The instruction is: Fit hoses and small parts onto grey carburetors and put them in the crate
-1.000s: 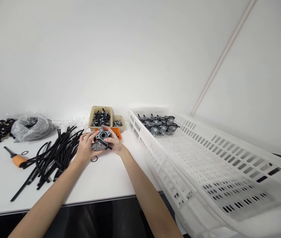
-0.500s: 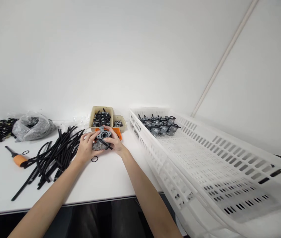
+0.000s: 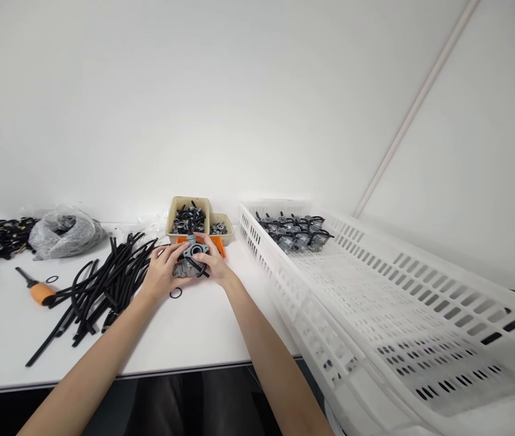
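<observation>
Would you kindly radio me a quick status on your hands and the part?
Left hand and right hand both on metal part. Part's round opening faces camera. Orange tray just beyond, black ring nearer on table.

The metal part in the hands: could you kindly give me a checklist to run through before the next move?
1. Metal part held by left hand and right hand: ok.
2. Short black tube on it fully seated: cannot tell.
3. Loose black ring apart from both hands: ok.
4. Black hoses laid straight: not ok, heaped crisscross.
5. Similar parts grouped inside the white crate: ok.
</observation>
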`<state>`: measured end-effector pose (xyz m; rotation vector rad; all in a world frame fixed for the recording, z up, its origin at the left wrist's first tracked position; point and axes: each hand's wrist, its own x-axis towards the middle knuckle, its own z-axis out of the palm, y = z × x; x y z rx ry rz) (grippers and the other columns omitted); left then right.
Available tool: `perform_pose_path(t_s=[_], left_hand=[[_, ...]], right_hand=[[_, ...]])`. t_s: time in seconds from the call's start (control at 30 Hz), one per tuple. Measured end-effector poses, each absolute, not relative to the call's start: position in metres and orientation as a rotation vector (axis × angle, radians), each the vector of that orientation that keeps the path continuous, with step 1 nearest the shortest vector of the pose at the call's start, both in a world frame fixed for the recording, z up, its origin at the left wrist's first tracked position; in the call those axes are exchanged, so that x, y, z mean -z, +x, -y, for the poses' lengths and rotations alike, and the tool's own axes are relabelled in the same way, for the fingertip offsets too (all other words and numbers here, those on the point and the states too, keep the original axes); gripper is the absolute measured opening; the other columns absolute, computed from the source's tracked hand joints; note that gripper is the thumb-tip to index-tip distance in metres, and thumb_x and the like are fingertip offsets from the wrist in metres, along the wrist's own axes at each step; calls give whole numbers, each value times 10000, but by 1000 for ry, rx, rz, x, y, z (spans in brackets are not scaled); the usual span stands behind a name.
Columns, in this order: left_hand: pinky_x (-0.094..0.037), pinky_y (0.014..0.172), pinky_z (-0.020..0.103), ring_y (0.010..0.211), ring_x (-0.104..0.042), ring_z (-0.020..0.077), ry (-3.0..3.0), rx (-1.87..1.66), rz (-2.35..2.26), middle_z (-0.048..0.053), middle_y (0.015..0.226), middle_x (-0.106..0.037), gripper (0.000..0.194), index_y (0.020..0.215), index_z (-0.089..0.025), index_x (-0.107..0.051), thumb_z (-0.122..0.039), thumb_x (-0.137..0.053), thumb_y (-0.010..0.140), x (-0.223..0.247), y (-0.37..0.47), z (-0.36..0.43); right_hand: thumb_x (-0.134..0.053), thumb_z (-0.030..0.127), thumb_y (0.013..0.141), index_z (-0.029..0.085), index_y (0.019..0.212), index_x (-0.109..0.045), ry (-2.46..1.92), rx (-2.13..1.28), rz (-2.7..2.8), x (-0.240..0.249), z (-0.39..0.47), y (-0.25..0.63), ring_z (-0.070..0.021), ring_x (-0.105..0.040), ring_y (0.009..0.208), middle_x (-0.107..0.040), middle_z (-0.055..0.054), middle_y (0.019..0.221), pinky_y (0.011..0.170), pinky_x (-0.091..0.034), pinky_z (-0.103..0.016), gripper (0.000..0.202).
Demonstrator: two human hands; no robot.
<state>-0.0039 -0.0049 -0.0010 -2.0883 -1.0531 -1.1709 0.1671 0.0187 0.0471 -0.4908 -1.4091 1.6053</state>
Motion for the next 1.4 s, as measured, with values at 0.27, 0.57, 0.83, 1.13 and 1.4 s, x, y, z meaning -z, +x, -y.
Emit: perform_pose_path(t_s=[0.27,0.57,0.83,1.13,1.4], left_hand=[[-367,952,409,1097,-576,276,-2091,1166,1046,152,1236,-608,722,1401,-195,-343,-390,-645,775,-1,-2,6],[-366,953,411,1095,-578,282,-2109,1155,1082,150,1236,-608,727,1395,-202,-362,-395,-656,759,1,-3,5],[-363,953,411,1095,-576,281,-2103,1174,1066,146,1236,-609,713,1387,-202,-375,-401,-653,762,0,-2,6],[-363,952,416,1092,-572,281,-2106,1166,1057,152,1228,-611,708,1387,-178,-372,-415,-639,776,0,-2,6],[-357,964,413,1116,-567,277,-2106,1173,1075,150,1250,-601,712,1388,-194,-365,-433,-638,776,-1,0,7]], right_hand=[[-699,227,609,254,1104,-506,-519,-1576,1396,-47,-18,166,-154,-584,800,-612,7,927,719,-489,-272,532],[-690,214,609,256,1103,-516,-519,-1601,1357,-48,-17,166,-159,-588,799,-621,5,936,691,-492,-266,525],[-670,251,644,258,1103,-518,-508,-1586,1374,-45,-20,166,-154,-589,768,-621,6,915,681,-493,-267,484],[-646,246,656,241,1059,-510,-544,-1430,1449,-47,-18,165,-149,-576,797,-607,9,903,731,-487,-270,425],[-599,299,717,240,1071,-517,-565,-1392,1468,-43,-21,164,-158,-578,843,-618,1,937,762,-480,-274,368]])
